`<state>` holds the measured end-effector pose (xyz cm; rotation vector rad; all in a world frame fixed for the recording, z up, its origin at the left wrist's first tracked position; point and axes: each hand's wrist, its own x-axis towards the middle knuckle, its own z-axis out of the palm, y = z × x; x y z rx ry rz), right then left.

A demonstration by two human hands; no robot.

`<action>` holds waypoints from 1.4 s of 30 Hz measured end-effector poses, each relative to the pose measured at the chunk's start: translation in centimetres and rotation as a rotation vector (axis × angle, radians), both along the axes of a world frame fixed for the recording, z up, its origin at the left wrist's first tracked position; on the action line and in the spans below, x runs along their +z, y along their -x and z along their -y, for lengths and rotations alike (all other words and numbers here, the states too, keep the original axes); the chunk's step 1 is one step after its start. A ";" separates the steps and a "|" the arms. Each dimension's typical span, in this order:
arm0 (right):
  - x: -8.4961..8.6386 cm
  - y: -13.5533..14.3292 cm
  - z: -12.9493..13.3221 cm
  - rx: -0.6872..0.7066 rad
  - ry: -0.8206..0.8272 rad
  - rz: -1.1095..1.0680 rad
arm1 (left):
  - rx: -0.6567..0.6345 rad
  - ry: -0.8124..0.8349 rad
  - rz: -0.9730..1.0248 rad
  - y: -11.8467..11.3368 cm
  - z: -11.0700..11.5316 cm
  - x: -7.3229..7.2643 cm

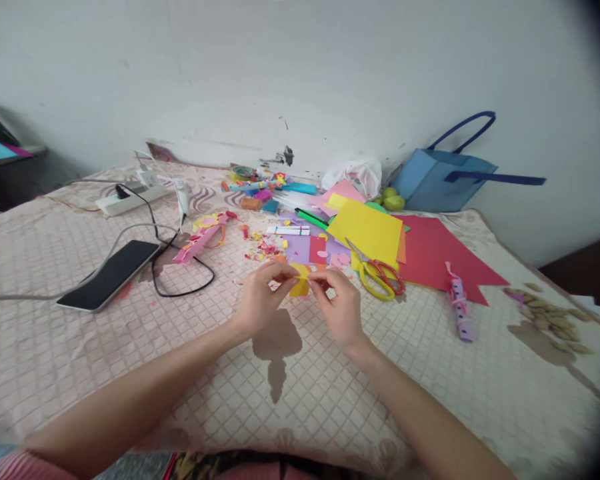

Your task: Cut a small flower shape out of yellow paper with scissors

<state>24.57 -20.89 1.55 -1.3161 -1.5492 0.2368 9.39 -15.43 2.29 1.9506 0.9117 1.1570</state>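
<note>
Both my hands meet over the middle of the table, pinching a small piece of yellow paper (300,288) between them. My left hand (265,293) grips its left side between thumb and fingers, and my right hand (339,303) has its right side. Whether the piece is folded I cannot tell. Just beyond lie purple paper (296,248), a red paper piece (317,249) and scattered paper scraps (266,251). To the right, scissors (377,277) with yellow and red handles rest partly on a yellow sheet (370,230).
Red sheets (443,257) lie at the right, near a rolled purple paper tube (460,307) and brownish pods (553,320). A blue bag (435,180) stands behind. On the left are a phone (111,273), cables and a power strip (130,199).
</note>
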 end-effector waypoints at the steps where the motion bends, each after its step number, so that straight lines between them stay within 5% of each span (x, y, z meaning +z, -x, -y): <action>1: 0.1 0.0 0.0 -0.001 -0.001 -0.001 | -0.004 0.002 0.004 0.0 0.0 0.0; 13: 0.7 -0.2 0.1 0.021 -0.006 -0.011 | -0.084 -0.057 0.029 0.3 -0.1 0.7; 34: 1.1 0.1 0.5 0.269 0.369 -0.523 | -0.342 0.676 0.194 0.4 -0.2 1.9; 42: 0.7 -0.4 0.4 0.337 0.460 -0.650 | -0.313 0.679 0.166 0.5 -0.3 2.3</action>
